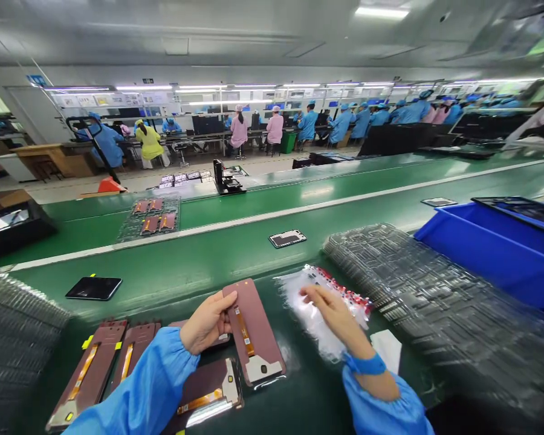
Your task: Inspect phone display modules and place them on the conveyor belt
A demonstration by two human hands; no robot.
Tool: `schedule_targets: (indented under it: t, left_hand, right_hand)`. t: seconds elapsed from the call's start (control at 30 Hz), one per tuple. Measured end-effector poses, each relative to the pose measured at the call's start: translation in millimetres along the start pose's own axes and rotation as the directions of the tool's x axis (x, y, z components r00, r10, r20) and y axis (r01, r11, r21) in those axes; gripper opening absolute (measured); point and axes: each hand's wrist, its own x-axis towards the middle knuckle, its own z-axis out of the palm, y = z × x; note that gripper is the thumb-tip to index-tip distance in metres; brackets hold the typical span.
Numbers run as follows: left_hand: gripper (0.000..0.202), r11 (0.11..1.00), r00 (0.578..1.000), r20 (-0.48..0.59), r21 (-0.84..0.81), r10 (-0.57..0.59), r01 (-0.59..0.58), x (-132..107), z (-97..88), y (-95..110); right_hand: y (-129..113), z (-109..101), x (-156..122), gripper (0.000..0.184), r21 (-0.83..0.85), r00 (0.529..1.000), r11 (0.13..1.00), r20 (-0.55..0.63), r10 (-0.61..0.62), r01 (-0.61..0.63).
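My left hand (211,320) grips the upper left edge of a phone screen panel (256,329), brown-backed with an orange flex cable and a pale metal lower end, tilted above the bench. Over a heap of clear plastic films (306,302) with red tabs is my right hand (329,311); its fingers are bent together at the heap, and what they pinch, if anything, is too small to make out. Below the left hand lies another brown panel (213,386), partly covered by the sleeve. More brown panels (88,368) with orange cables lie at the left, some with yellow tabs.
Clear plastic trays are stacked at left (18,338) and right (435,302). A blue bin (494,241) stands at right. The green conveyor (226,241) carries a black phone (93,288), a phone part (288,238) and a tray of brown panels (156,217). Co-workers sit beyond.
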Motion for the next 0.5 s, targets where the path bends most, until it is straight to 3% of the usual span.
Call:
schedule_targets:
  t: [0.07, 0.13, 0.23, 0.37, 0.5]
  left_hand:
    - [0.025, 1.0, 0.998, 0.055, 0.003, 0.03, -0.03, 9, 11.7, -2]
    - [0.026, 0.997, 0.991, 0.12, 0.024, 0.064, -0.067, 18, 24.4, -5]
    - [0.033, 0.989, 0.975, 0.208, 0.112, 0.073, -0.097, 34, 38.8, -8]
    - [0.045, 0.944, 0.966, 0.244, 0.291, 0.083, -0.155, 75, 40.9, 4]
    - [0.042, 0.812, 0.975, 0.164, 0.541, 0.153, -0.218, 144, 36.1, 27]
  right_hand:
    - [-17, 29, -14, 0.077, 0.139, 0.976, 0.99, 0.215, -0.022, -0.009]
    - [-29, 53, -23, 0.095, 0.264, 0.942, 0.963, 0.332, -0.048, -0.044]
    - [-33, 71, -22, 0.102, 0.467, 0.881, 0.876, 0.457, -0.122, -0.12]
    - [-24, 71, -9, 0.096, 0.515, 0.908, 0.857, 0.346, -0.236, 0.026]
    - [-10, 64, -1, 0.096, 0.418, 0.906, 0.862, 0.175, -0.385, 0.286]
